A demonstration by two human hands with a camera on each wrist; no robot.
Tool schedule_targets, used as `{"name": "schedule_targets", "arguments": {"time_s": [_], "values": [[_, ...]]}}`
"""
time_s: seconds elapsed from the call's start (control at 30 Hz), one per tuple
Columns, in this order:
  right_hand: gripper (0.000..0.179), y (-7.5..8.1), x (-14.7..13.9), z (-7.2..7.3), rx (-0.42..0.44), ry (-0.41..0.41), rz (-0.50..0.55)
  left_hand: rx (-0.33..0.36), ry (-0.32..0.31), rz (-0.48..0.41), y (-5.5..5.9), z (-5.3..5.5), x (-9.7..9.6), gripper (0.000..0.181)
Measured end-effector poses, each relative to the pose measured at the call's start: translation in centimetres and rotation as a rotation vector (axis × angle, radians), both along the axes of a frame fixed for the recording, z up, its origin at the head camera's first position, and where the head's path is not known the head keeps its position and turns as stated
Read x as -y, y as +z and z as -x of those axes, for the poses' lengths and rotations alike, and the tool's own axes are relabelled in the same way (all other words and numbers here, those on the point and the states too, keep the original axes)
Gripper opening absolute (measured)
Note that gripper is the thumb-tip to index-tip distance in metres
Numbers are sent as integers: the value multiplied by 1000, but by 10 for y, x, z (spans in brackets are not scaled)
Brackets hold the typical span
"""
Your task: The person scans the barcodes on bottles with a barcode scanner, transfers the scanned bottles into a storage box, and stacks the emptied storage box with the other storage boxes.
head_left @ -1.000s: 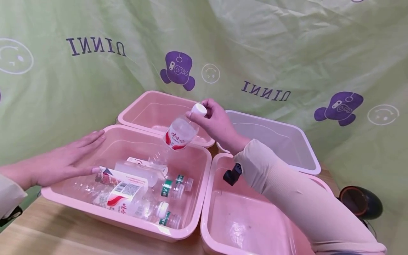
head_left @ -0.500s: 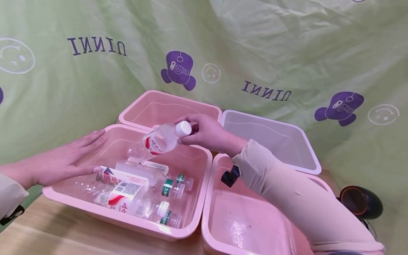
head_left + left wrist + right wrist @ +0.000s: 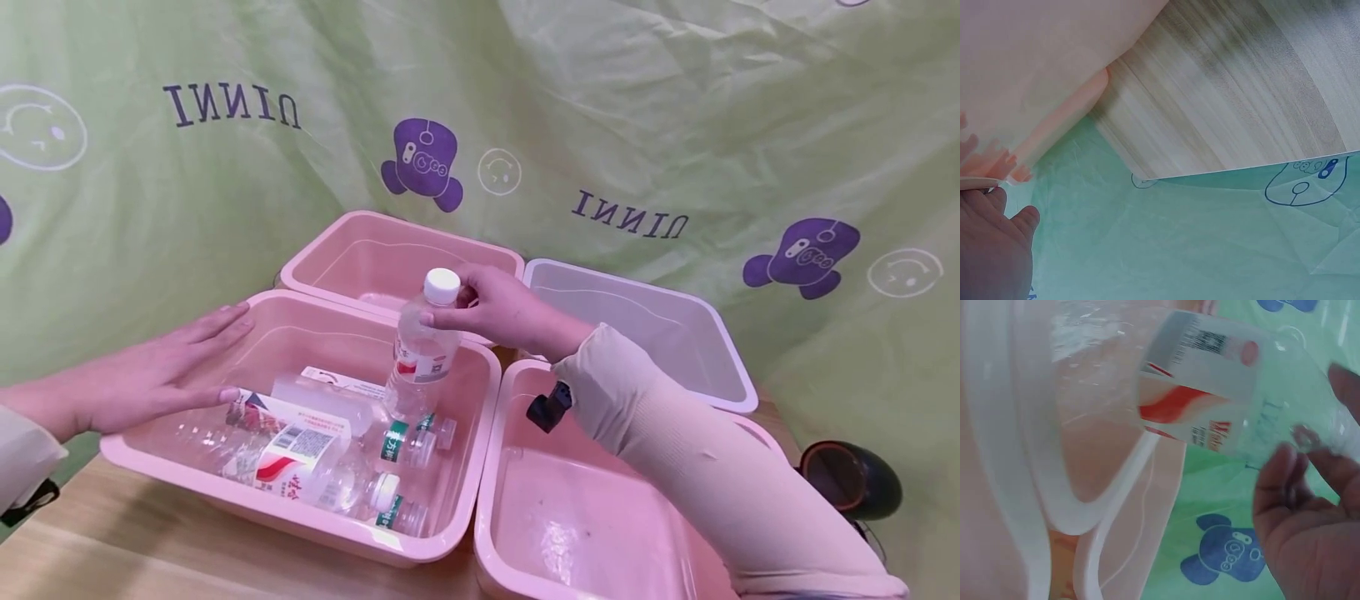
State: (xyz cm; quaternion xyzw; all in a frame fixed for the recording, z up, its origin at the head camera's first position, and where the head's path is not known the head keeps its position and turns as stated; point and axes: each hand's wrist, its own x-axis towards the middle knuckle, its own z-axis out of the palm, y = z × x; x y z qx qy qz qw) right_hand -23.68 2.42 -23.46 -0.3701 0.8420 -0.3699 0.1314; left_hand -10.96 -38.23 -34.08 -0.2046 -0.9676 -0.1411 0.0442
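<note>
Two pink tubs stand side by side at the front of the wooden counter [image 3: 150, 533]. The left pink tub [image 3: 476, 450] holds several clear bottles lying on their sides; overlap hides the exact count. Nearest lies a white-capped bottle [image 3: 288, 467] with a red and white label, among bottles with green labels [image 3: 393, 442]. The right pink tub [image 3: 585, 517] sits partly under a pale sleeve [image 3: 667, 467].

The left hand [image 3: 153, 375] rests on the left tub's side, fingers straight, thumb apart. Over that tub's far right part, the right hand [image 3: 501, 310] has its fingers clamped round the upper part of another labelled bottle [image 3: 423, 362], nearly upright, white cap on top; whether its base touches anything is unclear.

Behind stand another pink tub [image 3: 337, 258] and a grey tub [image 3: 630, 325], then a green curtain [image 3: 525, 83] with purple prints.
</note>
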Motion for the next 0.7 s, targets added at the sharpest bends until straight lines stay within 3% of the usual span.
{"name": "schedule_targets", "arguments": {"time_s": [0.13, 0.3, 0.5, 0.7], "values": [[34, 5, -8, 3, 43, 45, -82, -5, -11, -6, 1, 2, -1, 87], [45, 8, -14, 6, 35, 59, -152, 7, -8, -21, 3, 1, -1, 87], [39, 2, -19, 9, 34, 5, -44, 15, 1, -27, 4, 2, -1, 87], [37, 5, -31, 11, 64, -147, 95, -39, -24, 35, 3, 0, -1, 91]]}}
